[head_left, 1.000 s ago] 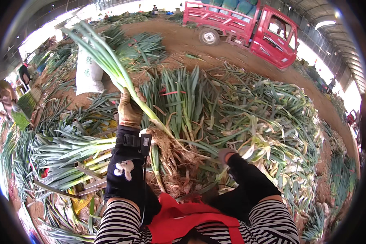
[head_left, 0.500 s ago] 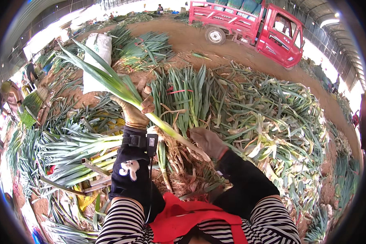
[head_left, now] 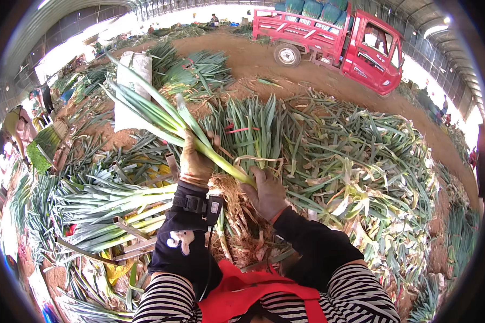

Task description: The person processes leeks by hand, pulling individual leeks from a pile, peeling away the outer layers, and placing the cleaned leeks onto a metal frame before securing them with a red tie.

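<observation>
A long green onion (head_left: 221,157) slants across the middle, its leaves fanned to the upper left and its pale stem toward the lower right. My left hand (head_left: 196,161), in a tan glove, is closed around the stem below the leaves. My right hand (head_left: 267,192), gloved in grey-brown, closes on the lower stem; its fingers and palm hide the root end. A thin dry leaf strip curls just above the right fingers. Behind both hands stands a bundle of green onions (head_left: 253,129) with a pink-red tie. Brown stringy roots (head_left: 237,218) show between my forearms.
A heap of loose leaves (head_left: 361,177) spreads on the right. More green onions (head_left: 113,215) lie across a metal-barred rack (head_left: 132,229) at left. Farther off are a white sack (head_left: 134,75), a red cargo tricycle (head_left: 328,37) with green loads, and people (head_left: 19,126) at far left.
My right hand has moved up and left along the stem, covering the root end that showed before. The left hand has shifted slightly right, and the leaves have swung a little.
</observation>
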`<state>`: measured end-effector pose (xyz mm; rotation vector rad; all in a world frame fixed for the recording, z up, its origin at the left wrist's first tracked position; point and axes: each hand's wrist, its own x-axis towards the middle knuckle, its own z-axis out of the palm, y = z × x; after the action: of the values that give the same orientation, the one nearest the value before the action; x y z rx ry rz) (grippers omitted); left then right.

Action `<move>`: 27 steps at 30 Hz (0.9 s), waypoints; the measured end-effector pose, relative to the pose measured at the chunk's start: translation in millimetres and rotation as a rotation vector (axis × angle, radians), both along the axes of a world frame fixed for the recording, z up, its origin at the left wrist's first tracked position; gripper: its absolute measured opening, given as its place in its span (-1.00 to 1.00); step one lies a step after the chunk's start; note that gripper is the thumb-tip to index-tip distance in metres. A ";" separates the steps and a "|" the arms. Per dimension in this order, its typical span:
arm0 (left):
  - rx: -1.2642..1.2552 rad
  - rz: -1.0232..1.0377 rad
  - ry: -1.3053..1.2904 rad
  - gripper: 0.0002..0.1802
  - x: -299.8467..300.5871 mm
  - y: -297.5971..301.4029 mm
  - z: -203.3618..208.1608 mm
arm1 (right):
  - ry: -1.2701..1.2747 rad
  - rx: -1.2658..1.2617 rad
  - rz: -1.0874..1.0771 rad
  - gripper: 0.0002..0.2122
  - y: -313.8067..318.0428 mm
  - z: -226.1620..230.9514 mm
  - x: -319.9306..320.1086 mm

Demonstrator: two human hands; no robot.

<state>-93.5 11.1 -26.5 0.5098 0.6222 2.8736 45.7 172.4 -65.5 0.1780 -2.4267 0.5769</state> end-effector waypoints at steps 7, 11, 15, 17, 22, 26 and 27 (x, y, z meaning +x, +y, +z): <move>-0.080 -0.113 -0.134 -0.33 16.8 20.6 -17.2 | -0.144 -0.443 0.197 -0.66 5.0 -5.5 -14.9; -0.079 -0.149 -0.093 -0.18 25.5 33.1 -20.6 | -0.074 -0.585 0.288 -0.77 2.2 -14.1 -28.4; -0.155 -0.165 -0.020 -0.26 27.8 26.0 -12.0 | -0.023 -0.265 0.201 -0.78 10.3 -23.9 -33.1; -0.106 -0.172 -0.061 -0.31 29.0 22.6 -0.6 | -0.354 -1.733 0.421 -0.77 9.0 -12.7 -27.7; -0.044 -0.235 -0.014 -0.31 11.9 7.1 -12.0 | -0.421 -1.032 0.367 -0.64 10.4 10.1 -20.2; -0.087 -0.182 -0.008 -0.30 26.4 21.0 -6.7 | -0.376 -0.976 0.481 -0.69 3.1 2.9 -20.4; -0.110 -0.195 -0.007 -0.30 29.0 25.0 -6.3 | -0.344 -0.930 0.477 -0.71 4.9 -4.2 -21.9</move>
<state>-64.5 36.1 -32.8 0.5136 0.6837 2.6413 23.8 177.3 -69.6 0.2699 -2.1441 2.0008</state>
